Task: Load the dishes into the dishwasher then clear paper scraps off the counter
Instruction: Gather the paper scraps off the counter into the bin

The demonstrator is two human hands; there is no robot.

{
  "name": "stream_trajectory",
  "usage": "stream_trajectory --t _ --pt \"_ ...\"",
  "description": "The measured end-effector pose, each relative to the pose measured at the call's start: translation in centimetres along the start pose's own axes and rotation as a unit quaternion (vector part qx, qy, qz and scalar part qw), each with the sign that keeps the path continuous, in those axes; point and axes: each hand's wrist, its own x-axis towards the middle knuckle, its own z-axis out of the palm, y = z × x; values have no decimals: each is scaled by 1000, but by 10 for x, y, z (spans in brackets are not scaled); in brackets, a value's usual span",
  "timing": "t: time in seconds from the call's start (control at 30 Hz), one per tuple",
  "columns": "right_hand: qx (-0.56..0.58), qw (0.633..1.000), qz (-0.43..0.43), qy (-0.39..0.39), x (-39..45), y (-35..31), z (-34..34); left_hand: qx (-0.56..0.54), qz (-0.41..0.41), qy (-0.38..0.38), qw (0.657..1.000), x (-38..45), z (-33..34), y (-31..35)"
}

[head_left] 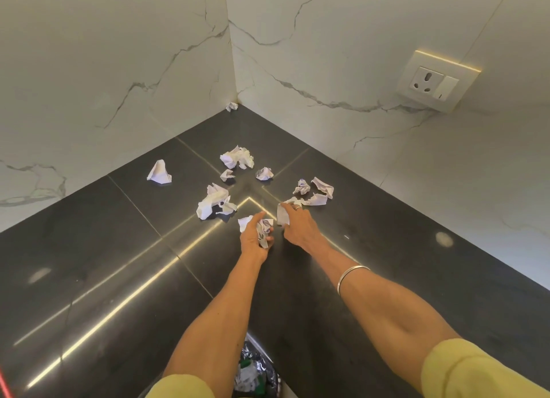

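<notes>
Gathering scraps, the left hand (255, 234) is curled around a crumpled wad (264, 229), while the right hand (296, 223) pinches a flat scrap (282, 214) on the dark worktop (89, 263). Other scraps (215, 201) lie from 10 to 2 o'clock. An overfull left hand could drop paper.

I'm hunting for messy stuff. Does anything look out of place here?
Yes. Crumpled white paper scraps lie scattered over the black stone counter, one tucked in the far corner. The left hand grips a scrap; the right hand pinches another.
</notes>
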Motion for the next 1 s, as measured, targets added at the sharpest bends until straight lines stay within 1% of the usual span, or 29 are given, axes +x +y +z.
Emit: stream_trajectory --t 0.07,0.2,0.27,0.33,0.37,0.43,0.5,0.6,0.67,0.8,0.87,0.93,1.0 --pt "-8 1000 -9 21 0 3 3 -3 1 6 1000 2 0 1" --pt "26 998 -8 53 -5 9 6 0 0 2 1000 4 -1 -1" --pt "75 995 31 53 -10 11 6 4 -4 0 1000 3 -1 -1" --pt "148 984 83 59 -16 14 2 11 -2 5 1000 2 0 -2" --pt "182 976 93 69 -19 15 0 16 0 6 1000 1 -1 -4" --pt "230 965 84 90 -26 14 -7 30 8 -2 1000 1 -3 -7" --pt "254 959 65 109 -32 11 -15 39 16 -14 999 1 -6 -13" --pt "271 950 44 147 -38 3 -21 54 24 -21 998 1 -10 -18" --pt "273 949 26 155 -40 -3 -22 74 27 -20 997 -2 -11 -22" --pt "273 955 -10 118 -45 -21 -11 58 36 -21 997 -10 -10 -30" --pt "270 957 -3 109 -50 -28 -5 33 14 -32 999 -16 -12 -28" --pt "261 959 5 108 -56 -32 -1 -3 -29 -61 998 -17 -15 -26" --pt "234 966 -3 107 -63 -36 1 -27 -49 -93 994 -22 -19 -25"
